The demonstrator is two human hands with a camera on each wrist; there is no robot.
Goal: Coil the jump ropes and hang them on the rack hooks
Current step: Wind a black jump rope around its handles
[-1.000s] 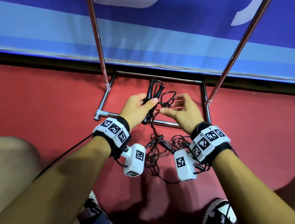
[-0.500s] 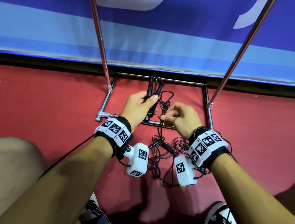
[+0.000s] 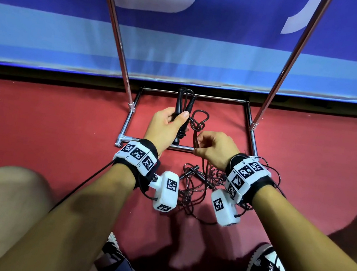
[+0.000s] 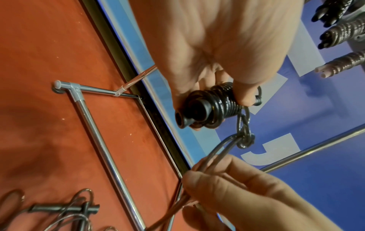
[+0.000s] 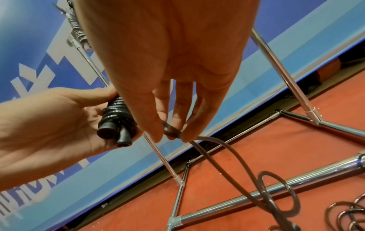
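Note:
My left hand (image 3: 167,124) grips the two black handles (image 3: 182,110) of a jump rope, with the cord wound round them in tight turns (image 4: 221,103). From the bundle the cord runs to a knotted loop (image 3: 199,122). My right hand (image 3: 211,149) pinches the two cord strands (image 4: 219,153) just below that knot, seen between thumb and fingers in the right wrist view (image 5: 171,131). A tangle of more black rope with handles (image 3: 199,179) lies on the red floor under my wrists. Wound ropes (image 4: 343,34) hang on the rack at upper right in the left wrist view.
The chrome rack's base frame (image 3: 128,126) sits on the red floor (image 3: 47,128) before a blue banner wall (image 3: 185,44). Its two slanted uprights (image 3: 116,32) rise left and right of my hands. My knees and shoes fill the bottom of the head view.
My right hand has closed from spread fingers to a pinch on the cord and pulled it down toward me, drawing the loop tighter. The left hand keeps its grip on the handles.

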